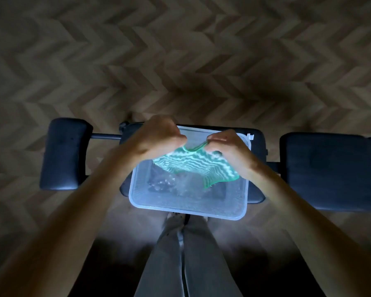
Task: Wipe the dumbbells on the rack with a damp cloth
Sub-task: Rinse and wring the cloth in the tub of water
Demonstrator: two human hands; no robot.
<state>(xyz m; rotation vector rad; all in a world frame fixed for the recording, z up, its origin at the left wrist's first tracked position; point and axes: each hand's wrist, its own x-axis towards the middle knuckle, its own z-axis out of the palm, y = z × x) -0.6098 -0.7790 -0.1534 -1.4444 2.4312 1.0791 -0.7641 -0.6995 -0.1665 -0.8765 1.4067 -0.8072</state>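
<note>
Together, left hand and right hand in a tight pinch on the striped cloth above the tub.

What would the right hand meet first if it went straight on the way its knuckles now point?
Probably the left hand: the right hand faces it across a small gap, and both pinch the top edge of the striped cloth over the plastic tub. Depth is unclear, so they might just pass.
</note>
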